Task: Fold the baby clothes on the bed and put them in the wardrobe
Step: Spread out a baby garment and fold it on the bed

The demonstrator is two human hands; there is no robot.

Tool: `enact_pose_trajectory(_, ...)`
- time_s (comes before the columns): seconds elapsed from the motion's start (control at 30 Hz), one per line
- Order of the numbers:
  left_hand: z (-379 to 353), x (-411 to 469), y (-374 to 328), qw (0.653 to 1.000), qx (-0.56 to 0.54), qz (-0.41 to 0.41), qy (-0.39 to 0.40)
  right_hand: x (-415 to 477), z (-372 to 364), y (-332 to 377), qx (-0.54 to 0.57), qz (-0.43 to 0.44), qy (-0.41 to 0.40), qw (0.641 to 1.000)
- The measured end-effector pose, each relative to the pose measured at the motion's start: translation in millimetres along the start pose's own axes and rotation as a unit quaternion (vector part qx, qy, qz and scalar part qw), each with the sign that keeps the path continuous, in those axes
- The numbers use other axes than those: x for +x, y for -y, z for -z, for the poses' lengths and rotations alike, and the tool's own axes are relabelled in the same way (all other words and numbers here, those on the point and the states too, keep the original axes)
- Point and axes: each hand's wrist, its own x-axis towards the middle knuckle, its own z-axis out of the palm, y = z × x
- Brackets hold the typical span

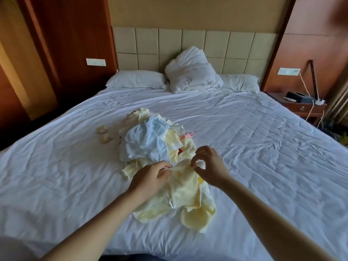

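Seemingly left grip (148, 178), right grip (209, 166) pinch yellow garment (182, 193) top edge.

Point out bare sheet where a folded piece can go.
Sheet is bare right of the clothes pile to the bed's edge, between pile and pillows, and left of the yellow pieces. Crowded mid-bed: the pile and yellow garment.

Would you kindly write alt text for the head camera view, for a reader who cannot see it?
The left hand and the right hand each pinch the top edge of a pale yellow baby garment, at the near end of a heap of yellow and light blue baby clothes on a white-sheeted bed.
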Motion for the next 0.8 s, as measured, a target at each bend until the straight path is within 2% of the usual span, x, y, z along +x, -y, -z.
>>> enact_pose_trajectory(0.1,-32.6,-9.2,2.4,0.993,0.064,-0.006,0.1,-28.4,-18.4,-25.5,-0.013,-0.085,0.066,0.994)
enact_pose_trajectory(0.17,-51.5,-11.0,-1.9,0.981,0.112,-0.045,0.149,-47.7,-27.5,-40.4,0.002,-0.134,0.095,0.986)
enact_pose_trajectory(0.27,-70.7,-4.3,-12.3,0.965,0.138,-0.08,0.208,-72.2,-31.7,-60.1,0.033,-0.171,0.09,0.981)
enact_pose_trajectory(0.33,-79.2,6.2,-17.2,0.97,0.107,-0.077,0.205,-82.7,-29.7,-67.5,0.098,-0.188,0.073,0.975)
enact_pose_trajectory(0.4,-89.2,20.3,-24.6,0.978,0.087,-0.084,0.169,-89.4,-25.2,-71.8,0.165,-0.213,0.062,0.961)
enact_pose_trajectory(0.5,-105.5,43.2,-32.5,0.983,0.081,-0.097,0.134,-94.5,-16.7,-72.4,0.282,-0.263,0.041,0.922)
enact_pose_trajectory(0.57,-115.0,56.5,-35.7,0.981,0.061,-0.09,0.162,-95.6,-10.3,-71.2,0.356,-0.283,0.024,0.89)
enact_pose_trajectory(0.67,-126.4,72.4,-36.6,0.974,0.028,-0.03,0.225,-94.5,-3.7,-68.0,0.431,-0.313,0.009,0.846)
enact_pose_trajectory(0.73,-130.7,79.8,-35.1,0.967,0.03,0.011,0.252,-93.9,-2.2,-67.1,0.432,-0.315,-0.002,0.845)
enact_pose_trajectory(0.8,-131.3,82.9,-34.5,0.967,0.049,0.025,0.247,-94.5,-3.1,-68.3,0.424,-0.316,-0.011,0.849)
